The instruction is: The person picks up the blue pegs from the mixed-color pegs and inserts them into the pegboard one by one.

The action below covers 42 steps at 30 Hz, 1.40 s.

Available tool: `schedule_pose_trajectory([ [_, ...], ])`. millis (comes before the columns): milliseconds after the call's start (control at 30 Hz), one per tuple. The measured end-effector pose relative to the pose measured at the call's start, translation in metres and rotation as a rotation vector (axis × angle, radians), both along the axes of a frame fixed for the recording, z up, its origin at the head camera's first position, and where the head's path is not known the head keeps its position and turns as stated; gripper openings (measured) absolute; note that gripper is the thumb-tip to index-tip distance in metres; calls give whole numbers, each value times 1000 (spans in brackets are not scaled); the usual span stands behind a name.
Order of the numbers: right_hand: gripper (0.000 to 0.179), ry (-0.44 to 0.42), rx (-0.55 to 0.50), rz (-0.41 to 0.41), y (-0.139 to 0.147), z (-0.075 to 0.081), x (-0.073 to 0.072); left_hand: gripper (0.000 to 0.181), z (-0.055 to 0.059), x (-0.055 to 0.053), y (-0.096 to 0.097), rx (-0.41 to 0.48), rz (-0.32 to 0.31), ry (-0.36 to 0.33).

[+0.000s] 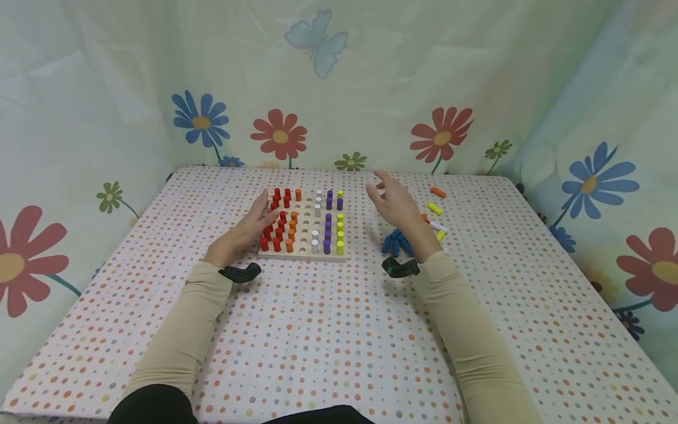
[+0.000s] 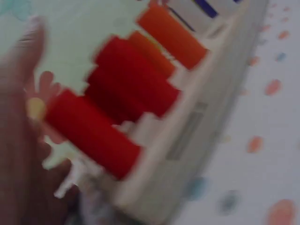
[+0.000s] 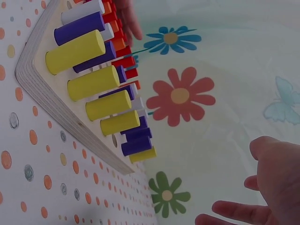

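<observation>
A wooden peg board (image 1: 303, 255) stands left of the table's middle, with red pegs (image 1: 277, 245), orange pegs (image 1: 289, 245), white pegs (image 1: 315, 245), purple pegs (image 1: 326, 246) and yellow pegs (image 3: 75, 51) upright in rows. Bare holes show between the orange and white ones. Along the board's left edge lies my left hand (image 1: 246, 229), fingers extended beside the red pegs; whether it touches the board I cannot tell. To the right of the board, my right hand (image 1: 396, 203) hovers with loosely spread fingers and nothing visible in them.
Several loose blue pegs (image 1: 396, 242) lie in a pile below the right hand. Beyond that hand are a loose orange peg (image 1: 438, 192), a yellow peg (image 1: 435, 208) and a white peg (image 1: 438, 226). A flowered curtain (image 1: 365, 70) surrounds the dotted tablecloth (image 1: 318, 330).
</observation>
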State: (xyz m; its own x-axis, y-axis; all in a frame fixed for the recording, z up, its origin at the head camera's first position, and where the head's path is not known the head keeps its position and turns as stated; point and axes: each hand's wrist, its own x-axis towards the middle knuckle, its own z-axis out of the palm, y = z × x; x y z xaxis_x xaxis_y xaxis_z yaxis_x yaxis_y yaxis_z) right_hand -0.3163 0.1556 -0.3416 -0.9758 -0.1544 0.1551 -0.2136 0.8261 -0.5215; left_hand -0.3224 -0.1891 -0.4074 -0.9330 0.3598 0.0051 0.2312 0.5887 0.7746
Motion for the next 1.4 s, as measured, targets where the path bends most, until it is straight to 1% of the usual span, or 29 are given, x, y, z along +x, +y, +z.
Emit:
schedule_pose_trajectory([
  [33, 63, -2, 2, -1, 0, 0, 0, 93, 2, 1, -2, -30, -29, -48],
  [100, 62, -1, 7, -6, 1, -1, 0, 105, 8, 4, -6, -94, -73, -118],
  [167, 62, -1, 16, -8, 1, -1, 0, 115, 13, 7, -9, -166, -110, -168],
  [233, 62, -6, 21, -6, 1, -1, 0, 121, 15, 10, -11, -216, -145, -214],
  [333, 62, -37, 34, 1, 3, 0, 1, 130, 13, 13, -11, -342, -181, -242],
  [433, 60, -89, 69, 18, 6, 2, 0, 138, 10, 15, -9, -432, -181, -282],
  [500, 57, -121, 106, 28, 8, 4, 0, 141, 10, 15, -7, -471, -175, -280],
  [533, 57, -136, 123, 31, 10, 6, -1, 142, 11, 15, -6, -464, -167, -287],
  [633, 53, -173, 162, 34, 14, 10, -2, 144, 13, 11, -3, -441, -154, -254],
  [733, 51, -217, 187, 48, 19, 13, -1, 142, 11, 3, -1, -453, -151, -184],
  [767, 50, -228, 202, 58, 21, 14, -1, 141, 10, 1, -1, -472, -158, -150],
  [800, 49, -239, 220, 68, 23, 14, 0, 139, 9, -1, 0, -483, -159, -135],
  [867, 47, -254, 262, 92, 26, 14, 0, 137, 6, -4, -1, -529, -171, -81],
  [967, 42, -279, 344, 137, 30, 14, 0, 133, 4, -3, -2, -559, -160, -46],
  [1133, 35, -384, 427, 214, 30, 12, 2, 130, 0, -3, -3, -568, -121, 28],
  [1233, 33, -454, 444, 210, 26, 10, 2, 128, -4, -1, -3, -569, -101, 68],
  [1400, 35, -525, 483, 177, 19, 5, 5, 121, -16, -1, -5, -572, -59, 147],
])
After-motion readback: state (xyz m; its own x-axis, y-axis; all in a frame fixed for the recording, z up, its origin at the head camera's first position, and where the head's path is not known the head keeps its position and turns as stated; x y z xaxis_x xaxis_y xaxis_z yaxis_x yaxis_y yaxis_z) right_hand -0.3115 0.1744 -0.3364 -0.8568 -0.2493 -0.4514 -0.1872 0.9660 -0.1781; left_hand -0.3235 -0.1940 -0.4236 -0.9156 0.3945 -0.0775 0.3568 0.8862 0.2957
